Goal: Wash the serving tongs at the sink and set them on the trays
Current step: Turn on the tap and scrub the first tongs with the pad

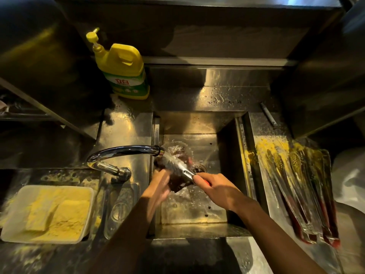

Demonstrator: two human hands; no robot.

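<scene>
Over the steel sink point(197, 123), my right hand point(217, 189) grips the red handle end of a pair of steel serving tongs point(180, 168). The tongs point up-left under the tap spout point(126, 152), where water runs onto them. My left hand point(160, 184) holds a dark scrubbing sponge point(178, 182) against the tongs; the hand is blurred. To the right of the sink, several more tongs point(300, 192) with red handles lie side by side on a tray point(266, 194), dusted with yellow crumbs.
A yellow dish-soap bottle point(122, 70) stands behind the sink at the left. A white tub of yellow crumb coating point(51, 212) sits at front left, a clear lid point(120, 208) beside it. Steel shelves close in on both sides.
</scene>
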